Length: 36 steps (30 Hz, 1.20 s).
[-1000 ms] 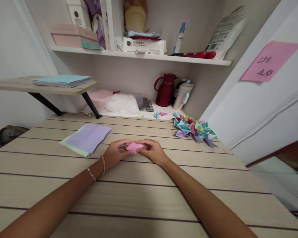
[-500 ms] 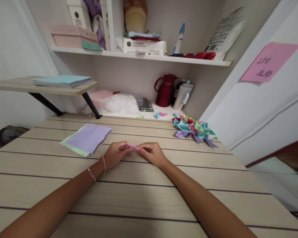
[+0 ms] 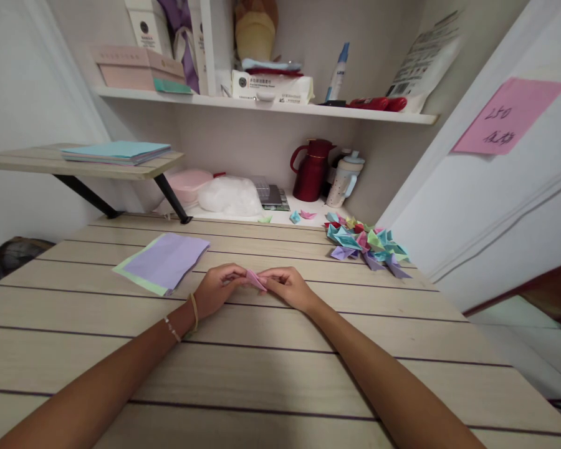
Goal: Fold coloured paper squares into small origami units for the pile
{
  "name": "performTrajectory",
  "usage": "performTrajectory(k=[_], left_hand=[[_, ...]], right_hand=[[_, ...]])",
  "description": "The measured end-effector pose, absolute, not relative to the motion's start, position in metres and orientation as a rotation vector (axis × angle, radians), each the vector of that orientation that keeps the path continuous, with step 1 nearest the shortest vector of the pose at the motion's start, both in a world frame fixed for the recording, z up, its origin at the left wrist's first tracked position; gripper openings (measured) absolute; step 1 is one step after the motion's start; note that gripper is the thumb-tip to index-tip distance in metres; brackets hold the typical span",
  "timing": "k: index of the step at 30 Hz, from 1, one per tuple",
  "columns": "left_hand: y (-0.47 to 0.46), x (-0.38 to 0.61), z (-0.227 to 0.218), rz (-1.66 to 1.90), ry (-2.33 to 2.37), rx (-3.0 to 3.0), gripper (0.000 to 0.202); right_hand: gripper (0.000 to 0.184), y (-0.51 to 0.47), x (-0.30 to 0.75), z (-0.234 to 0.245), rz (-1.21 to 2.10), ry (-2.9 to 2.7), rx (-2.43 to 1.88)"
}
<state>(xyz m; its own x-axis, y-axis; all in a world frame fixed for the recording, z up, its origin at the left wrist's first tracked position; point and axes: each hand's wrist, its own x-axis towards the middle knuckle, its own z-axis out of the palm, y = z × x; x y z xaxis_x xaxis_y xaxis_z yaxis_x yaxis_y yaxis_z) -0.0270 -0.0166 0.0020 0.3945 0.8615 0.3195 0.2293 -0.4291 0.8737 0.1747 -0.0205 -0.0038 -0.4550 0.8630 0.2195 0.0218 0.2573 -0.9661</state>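
Observation:
A small folded pink paper piece point(image 3: 254, 278) sits between my two hands just above the wooden table point(image 3: 262, 374). My left hand point(image 3: 217, 290) pinches its left end with closed fingers. My right hand point(image 3: 287, 288) pinches its right end, fingers also closed. Much of the paper is hidden by my fingertips. A stack of flat paper sheets point(image 3: 164, 262), lilac on top with green beneath, lies to the left of my left hand. A pile of folded paper pieces in several colours point(image 3: 365, 244) lies at the far right of the table.
Behind the table stand a red jug point(image 3: 312, 169), a beige cup point(image 3: 345, 179), a pink container point(image 3: 189, 183) and a white plastic bag point(image 3: 229, 196). A side shelf point(image 3: 51, 161) at left carries blue sheets. A white door with a pink note point(image 3: 508, 116) is at right.
The pink paper looked wider and fuller a second ago; now it is pressed into a narrower shape between my fingertips. Both hands stayed in nearly the same place.

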Motion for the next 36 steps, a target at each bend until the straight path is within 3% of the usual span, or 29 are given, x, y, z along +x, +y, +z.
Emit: performTrajectory(k=[4, 8, 12, 18, 23, 31, 36], left_hand=[[-0.017, -0.027, 0.002, 1.008, 0.949, 1.816, 0.020], [-0.019, -0.025, 0.003, 0.967, 0.939, 1.740, 0.021], [-0.021, -0.023, 0.007, 0.886, 0.894, 1.639, 0.022], [-0.019, -0.024, 0.009, 0.777, 0.831, 1.579, 0.023], [-0.015, -0.025, 0.002, 0.889, 0.903, 1.570, 0.023], [-0.013, -0.028, -0.002, 0.997, 0.992, 1.772, 0.022], [-0.014, -0.026, 0.000, 1.043, 1.004, 1.880, 0.020]], right_hand=[[0.025, -0.022, 0.173, -0.005, 1.217, -1.734, -0.845], [0.034, -0.025, 0.172, -0.006, 1.060, -1.826, -0.873], [0.026, -0.026, 0.172, -0.006, 1.029, -1.757, -0.888], [0.027, -0.024, 0.172, -0.006, 0.955, -1.772, -0.873], [0.033, -0.028, 0.171, -0.001, 0.852, -1.911, -0.888], [0.023, -0.027, 0.169, -0.004, 0.881, -1.890, -0.956], [0.034, -0.023, 0.167, -0.010, 0.960, -1.744, -0.900]])
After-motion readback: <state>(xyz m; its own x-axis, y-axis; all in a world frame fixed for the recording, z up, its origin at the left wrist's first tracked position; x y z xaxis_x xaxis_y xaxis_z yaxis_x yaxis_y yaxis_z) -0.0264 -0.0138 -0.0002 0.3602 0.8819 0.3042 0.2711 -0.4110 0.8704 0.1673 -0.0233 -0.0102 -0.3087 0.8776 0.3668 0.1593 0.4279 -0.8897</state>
